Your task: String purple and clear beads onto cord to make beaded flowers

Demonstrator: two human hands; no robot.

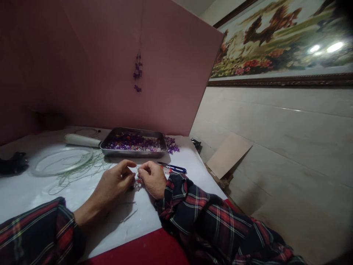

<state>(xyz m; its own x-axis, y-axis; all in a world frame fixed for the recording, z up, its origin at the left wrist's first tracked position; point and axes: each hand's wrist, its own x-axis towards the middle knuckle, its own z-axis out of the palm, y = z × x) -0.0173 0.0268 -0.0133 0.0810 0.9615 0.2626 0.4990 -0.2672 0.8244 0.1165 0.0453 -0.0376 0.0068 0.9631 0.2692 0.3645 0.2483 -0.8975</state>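
My right hand is closed in a pinch on a small beaded strand, with thumb and forefinger together. Clear and red beads of that strand hang below its fingertips, between both hands. Close on the left is my left hand, its fingers curled and its thumb and forefinger bent toward the beads. What the left fingers grip is hidden or too fine to make out. Just beyond the right hand lie thread snips with a blue handle. A metal tray of purple, clear and orange beads stands behind the hands.
Loose purple beads lie right of the tray. To the left are tangled green cords, a translucent ring, a white-handled tool and a dark object. A purple bead strand hangs on the pink panel.
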